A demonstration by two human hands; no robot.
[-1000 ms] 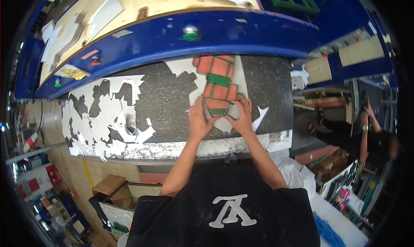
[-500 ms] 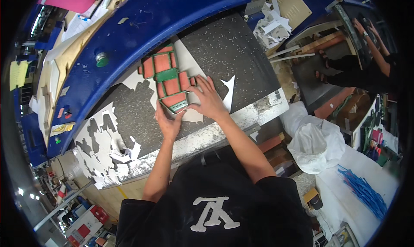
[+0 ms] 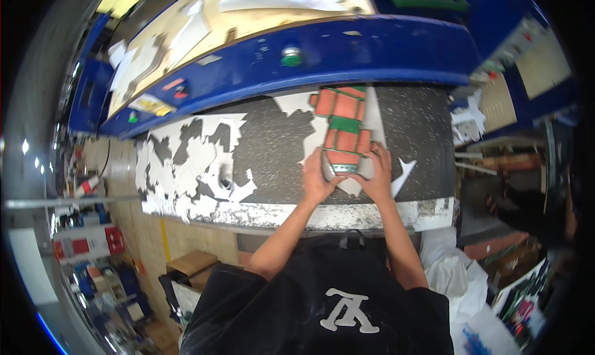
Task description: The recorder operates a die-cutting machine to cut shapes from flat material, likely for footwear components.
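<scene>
A cutting die (image 3: 345,104) with orange-red padding in a dark green frame lies on a white sheet (image 3: 375,116), over a dark speckled cutting bed (image 3: 273,159). My left hand (image 3: 317,180) curls against the left side of its narrow near end. At the right side, my right hand (image 3: 377,178) grips with fingers bent over the lower corner. Both thumbs almost meet just below the die's near edge. A small white offcut (image 3: 403,176) lies right of my right hand.
Beyond the die a blue machine beam (image 3: 235,85) crosses the bed, with a green button (image 3: 290,57) on its front. Cut white scraps (image 3: 186,172) cover the bed's left end. More scraps (image 3: 469,119) are piled at the right, and a white bag (image 3: 449,265) stands below. Another person (image 3: 539,212) is partly visible at right.
My view has swung to the right, so the bed and beam now appear more level. Both hands stay at the die's near end, with the right hand now lower along its side.
</scene>
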